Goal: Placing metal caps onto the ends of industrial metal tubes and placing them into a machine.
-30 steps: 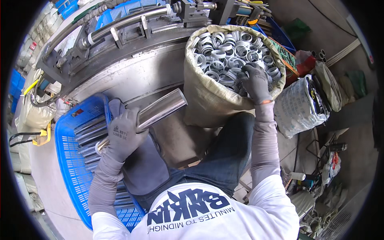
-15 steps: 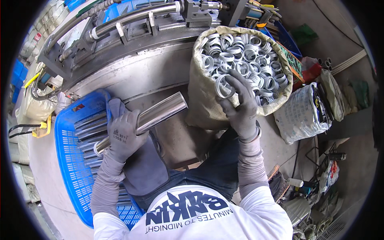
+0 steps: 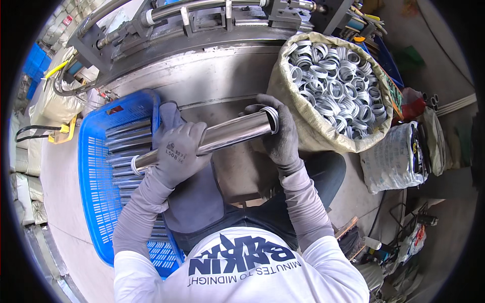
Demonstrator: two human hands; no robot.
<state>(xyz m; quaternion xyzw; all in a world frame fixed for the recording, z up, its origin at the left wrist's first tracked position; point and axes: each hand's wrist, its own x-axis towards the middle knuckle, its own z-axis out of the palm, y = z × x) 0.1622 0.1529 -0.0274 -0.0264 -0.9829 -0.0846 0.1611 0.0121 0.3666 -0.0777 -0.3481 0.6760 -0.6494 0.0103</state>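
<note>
A grey steel machine bed lies ahead. The gloved left hand grips a polished metal tube; the right hand clasps its ringed end beside a sack of shiny rings.

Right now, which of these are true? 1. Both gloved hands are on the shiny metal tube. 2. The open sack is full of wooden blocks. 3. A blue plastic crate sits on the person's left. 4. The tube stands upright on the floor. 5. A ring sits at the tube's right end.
1. True: the left hand grips the metal tube near its middle, and the right hand is at its right end.
2. False: the sack holds metal rings.
3. True: the blue crate lies to the left, with more tubes in it.
4. False: the tube is held nearly level, across the person's lap.
5. True: a ring sits at that end, by the right hand's fingers.
</note>
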